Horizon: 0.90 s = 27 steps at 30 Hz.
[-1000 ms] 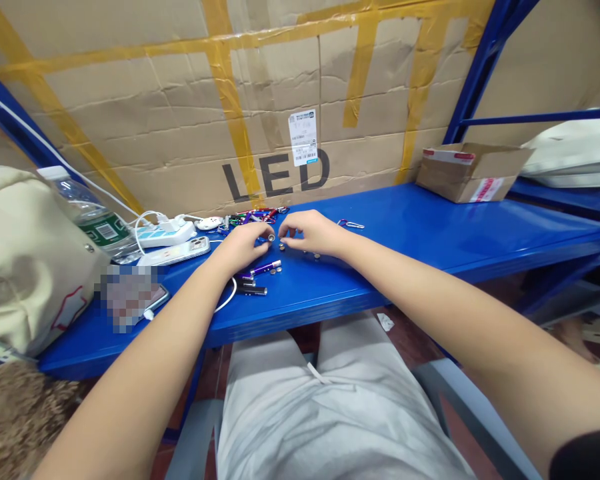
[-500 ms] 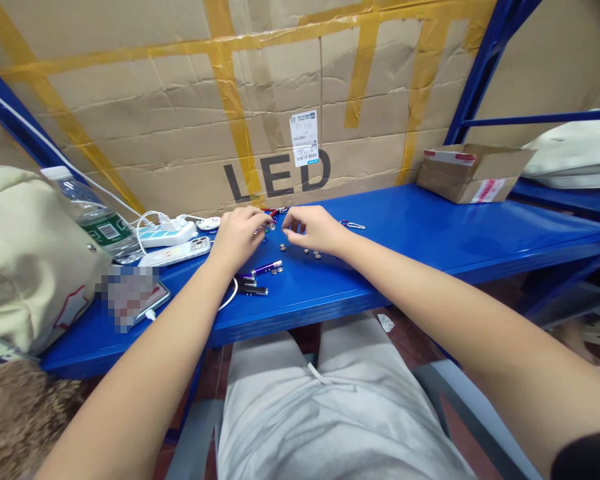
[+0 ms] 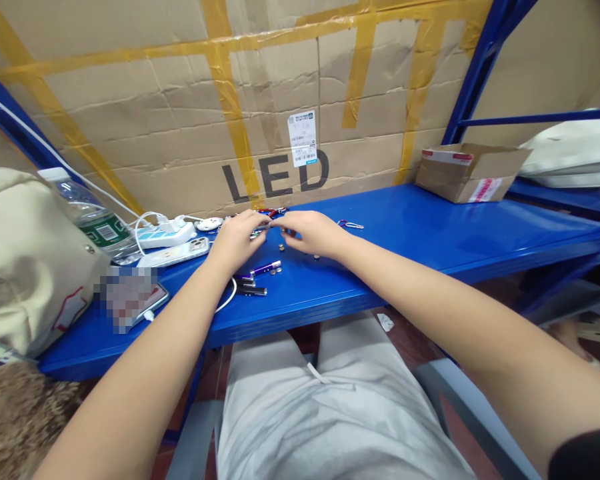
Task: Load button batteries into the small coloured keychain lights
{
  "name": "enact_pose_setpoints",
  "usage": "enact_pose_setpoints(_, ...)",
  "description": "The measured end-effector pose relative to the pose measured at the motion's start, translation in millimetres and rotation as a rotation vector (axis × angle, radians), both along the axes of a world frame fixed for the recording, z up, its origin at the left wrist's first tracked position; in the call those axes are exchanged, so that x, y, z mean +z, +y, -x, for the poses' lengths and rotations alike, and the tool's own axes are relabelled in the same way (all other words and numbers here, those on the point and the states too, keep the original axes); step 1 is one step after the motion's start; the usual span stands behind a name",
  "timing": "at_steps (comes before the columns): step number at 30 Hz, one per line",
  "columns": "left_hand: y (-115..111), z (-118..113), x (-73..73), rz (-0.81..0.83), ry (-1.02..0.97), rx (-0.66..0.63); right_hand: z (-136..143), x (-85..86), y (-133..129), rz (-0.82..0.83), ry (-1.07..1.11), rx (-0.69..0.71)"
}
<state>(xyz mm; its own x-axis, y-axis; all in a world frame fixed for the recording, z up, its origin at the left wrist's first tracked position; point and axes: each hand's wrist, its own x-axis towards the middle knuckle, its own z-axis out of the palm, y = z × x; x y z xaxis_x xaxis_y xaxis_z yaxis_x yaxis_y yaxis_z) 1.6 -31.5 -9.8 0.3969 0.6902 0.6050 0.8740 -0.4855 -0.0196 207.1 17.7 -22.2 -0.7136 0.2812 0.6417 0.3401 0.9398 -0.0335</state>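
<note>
My left hand (image 3: 237, 240) is closed around a small tube with a silvery end (image 3: 261, 229), mostly hidden by the fingers. My right hand (image 3: 313, 235) meets it from the right, its fingertips pinched at the tube's end; whatever they hold is too small to make out. Below the hands lie a purple pen-shaped light (image 3: 266, 269) and a black one (image 3: 254, 291). Small round button cells (image 3: 281, 247) are scattered on the blue tabletop, some partly under my right hand. Behind the fingers lie red tube-like pieces (image 3: 279, 211). A metal clip (image 3: 353, 225) rests beyond my right hand.
At the left are a white power strip (image 3: 173, 235), a phone (image 3: 180, 252), another phone with a cable (image 3: 145, 303), a water bottle (image 3: 105, 223) and a cream bag (image 3: 30, 253). A small carton (image 3: 467, 175) stands at right. A large taped cardboard box (image 3: 180, 120) backs the table.
My right hand has moved left, closing the gap, and its fingertips now meet the tube's end at my left hand. The loose items on the table lie as before.
</note>
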Motion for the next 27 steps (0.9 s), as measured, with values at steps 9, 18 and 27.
enact_pose_setpoints(9, -0.1, -0.2, -1.6, -0.006, 0.005, -0.011, 3.8, 0.4, -3.4, 0.059, -0.021, -0.035)
enact_pose_setpoints(18, 0.8, -5.8, -5.0, 0.144, -0.234, -0.034, -1.6, 4.6, 3.2, 0.208, 0.241, -0.011)
enact_pose_setpoints(27, 4.4, -7.6, -12.0, 0.545, -0.511, -0.083, -0.1, 5.1, 5.0, 0.276, 0.268, -0.009)
